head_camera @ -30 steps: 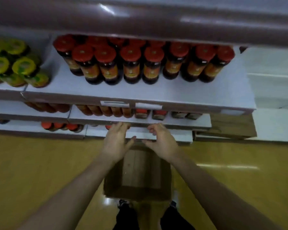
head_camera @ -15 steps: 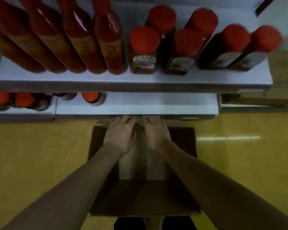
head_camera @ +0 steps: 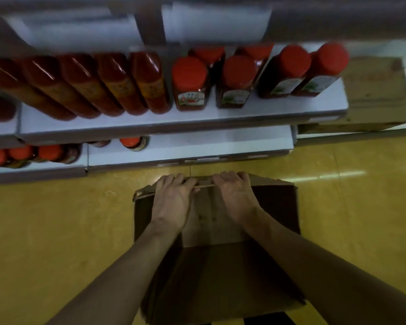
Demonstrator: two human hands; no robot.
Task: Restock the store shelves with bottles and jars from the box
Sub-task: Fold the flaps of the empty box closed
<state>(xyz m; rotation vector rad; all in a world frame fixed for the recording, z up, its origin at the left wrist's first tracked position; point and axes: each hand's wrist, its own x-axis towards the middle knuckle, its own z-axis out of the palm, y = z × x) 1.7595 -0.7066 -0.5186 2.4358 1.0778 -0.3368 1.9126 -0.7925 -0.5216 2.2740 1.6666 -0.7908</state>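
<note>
While the box [head_camera: 217, 231] sits on the floor before the shelves [head_camera: 188, 148], left hand [head_camera: 172, 200] and right hand [head_camera: 236, 195] both grip its far flap, probably to fold it clear

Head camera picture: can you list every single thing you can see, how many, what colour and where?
cardboard box: one, brown, open, on the floor before the shelves
tall bottles: about five clear, red, middle shelf, left
red-capped jars: at least six, dark with red lids, middle shelf, right
small jars: several, orange-red lids, bottom shelf, left
shelves: white, stacked
floor: yellow
wooden crate: one, brown, far right
left hand: grips box's far flap
right hand: grips same flap
</note>
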